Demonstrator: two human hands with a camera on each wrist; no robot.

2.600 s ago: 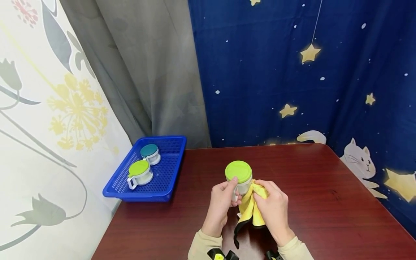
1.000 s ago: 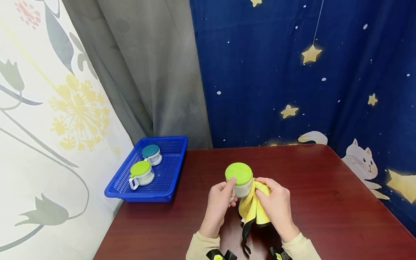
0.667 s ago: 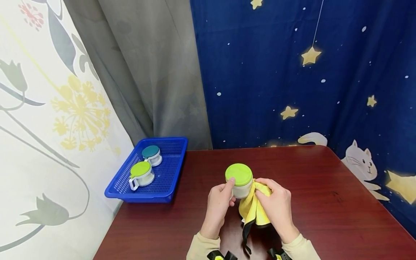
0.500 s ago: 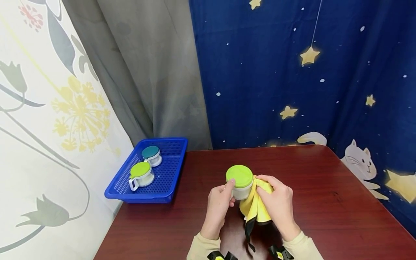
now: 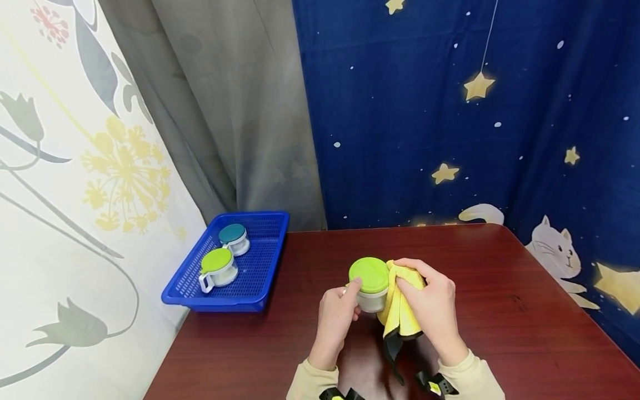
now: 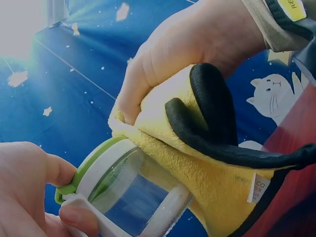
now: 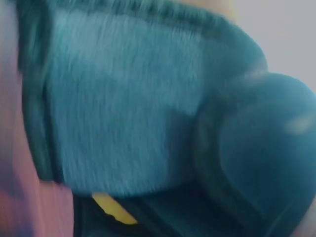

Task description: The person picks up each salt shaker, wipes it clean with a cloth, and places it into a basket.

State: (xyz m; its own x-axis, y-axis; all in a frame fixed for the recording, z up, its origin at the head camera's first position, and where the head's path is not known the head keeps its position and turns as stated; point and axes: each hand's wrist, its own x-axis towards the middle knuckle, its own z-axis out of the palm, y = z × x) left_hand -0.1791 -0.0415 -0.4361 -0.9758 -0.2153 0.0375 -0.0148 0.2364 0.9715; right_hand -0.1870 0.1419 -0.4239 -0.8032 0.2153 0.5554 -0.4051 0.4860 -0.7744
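Note:
My left hand point(image 5: 336, 316) grips the white handle side of a clear seasoning jar point(image 6: 143, 192) with a green lid point(image 5: 369, 275), holding it upright above the table; the thumb lies by the lid's edge. My right hand point(image 5: 434, 303) pinches a yellow cloth point(image 5: 400, 305) with black edging against the jar's right side. In the left wrist view the cloth covers part of the jar's wall and my right fingers point(image 6: 129, 96) press into it. Blurred teal fabric point(image 7: 123, 103) with a dark edge fills most of the right wrist view, hiding the hand there.
At the left of the dark red table point(image 5: 300, 344) stands a blue basket point(image 5: 265, 278). In it are a jar with a green lid point(image 5: 216, 259) and one with a teal lid point(image 5: 232, 232). Behind the table hang a grey curtain point(image 5: 250, 111) and a blue starry curtain point(image 5: 390, 111).
My right hand and the cloth have moved right and slightly up along the jar's side. The jar has come slightly lower in the head view; the basket jars stay put.

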